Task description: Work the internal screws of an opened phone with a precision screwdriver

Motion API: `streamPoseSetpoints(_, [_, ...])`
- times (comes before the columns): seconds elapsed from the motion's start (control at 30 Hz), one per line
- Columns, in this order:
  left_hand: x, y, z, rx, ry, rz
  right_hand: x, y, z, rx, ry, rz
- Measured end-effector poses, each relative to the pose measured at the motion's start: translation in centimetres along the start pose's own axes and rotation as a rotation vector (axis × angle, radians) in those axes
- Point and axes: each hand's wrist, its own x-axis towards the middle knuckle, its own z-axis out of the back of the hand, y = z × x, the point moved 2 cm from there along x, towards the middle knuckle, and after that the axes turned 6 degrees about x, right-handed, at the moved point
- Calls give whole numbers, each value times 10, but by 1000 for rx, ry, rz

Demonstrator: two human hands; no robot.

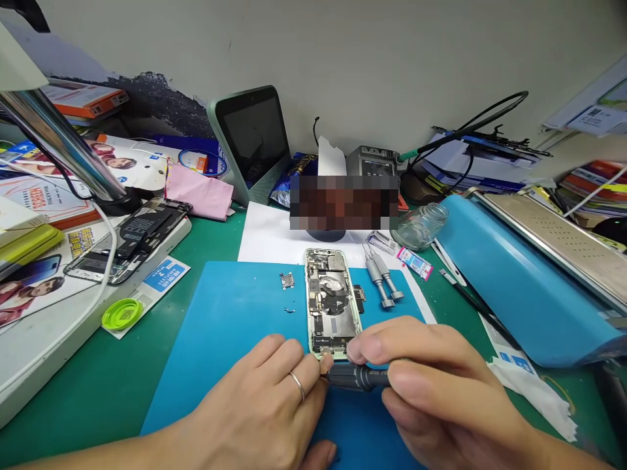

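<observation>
An opened phone [333, 300] with a pale green frame lies on the blue mat [225, 313], its battery bay and boards exposed. My right hand [441, 385] grips a black screwdriver [360, 376], which lies nearly level at the phone's bottom edge and points left. My left hand [274, 398], with a ring on one finger, is closed around the driver's tip end at that edge. What its fingertips pinch is hidden. Left of the phone lie a small metal bracket [287, 281] and tiny loose parts [289, 310]. A small dark component [360, 298] touches the phone's right side.
Two silver precision drivers [385, 277] lie right of the phone, near a glass jar [421, 225]. A blue-covered machine [519, 287] stands at the right. Another opened phone [130, 238], a green cap [122, 314] and a lamp pole [63, 143] are at the left. Behind stands a screen device [252, 140].
</observation>
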Motion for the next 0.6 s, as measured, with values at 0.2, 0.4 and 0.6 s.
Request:
streamPoseSetpoints(0.2, [2,-5,0,13,-35,-40,-4,1,-6,79,-6,36])
streamPoseSetpoints(0.4, [2,-7,-2,6,-71,-99,-7,3,-10,94,0,4])
streamPoseSetpoints(0.6, [1,-7,1,-15,-123,-142,-12,0,-13,-28,-18,-2])
